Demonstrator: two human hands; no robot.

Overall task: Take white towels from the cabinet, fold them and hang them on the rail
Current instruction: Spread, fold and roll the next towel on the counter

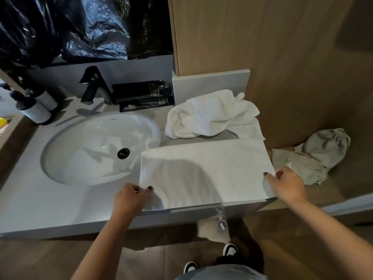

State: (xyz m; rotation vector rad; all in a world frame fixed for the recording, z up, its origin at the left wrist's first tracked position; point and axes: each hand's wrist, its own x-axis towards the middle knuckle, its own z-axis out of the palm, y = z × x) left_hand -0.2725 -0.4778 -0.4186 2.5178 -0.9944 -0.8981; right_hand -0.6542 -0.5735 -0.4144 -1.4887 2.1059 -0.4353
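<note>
A flat white towel [205, 170] lies on the tabletop [40, 201], right of the sink [96, 148], its near edge at the rim. The left hand [129, 199] and right hand [286, 182] pinch its near corners, fingers curled. A crumpled towel [212, 114] lies beyond, seemingly just apart.

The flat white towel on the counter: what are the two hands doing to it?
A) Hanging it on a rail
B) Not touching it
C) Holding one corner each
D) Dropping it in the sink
C: the left hand and the right hand each pinch a near corner of the flat white towel, which lies spread on the counter.
</note>
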